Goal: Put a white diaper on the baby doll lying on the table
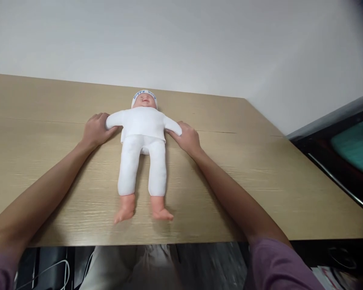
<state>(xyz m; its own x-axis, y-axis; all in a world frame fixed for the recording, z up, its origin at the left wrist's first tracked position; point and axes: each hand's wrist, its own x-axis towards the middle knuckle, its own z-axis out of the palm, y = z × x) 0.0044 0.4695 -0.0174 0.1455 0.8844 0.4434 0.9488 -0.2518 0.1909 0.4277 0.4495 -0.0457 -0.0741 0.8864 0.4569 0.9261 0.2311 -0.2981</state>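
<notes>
A baby doll (142, 141) in a white suit and a white cap lies on its back on the wooden table (260, 173), head toward the wall, bare feet toward me. My left hand (95, 129) rests on the table with its fingers closed over the end of the doll's left-side sleeve. On the other side, my right hand (187, 138) grips the end of the other sleeve. Both of the doll's arms are spread outward.
A plain white wall stands behind the table. To the right sits a dark-framed piece of furniture with a teal surface (355, 147). White cables (53, 272) lie on the floor below the table's front edge.
</notes>
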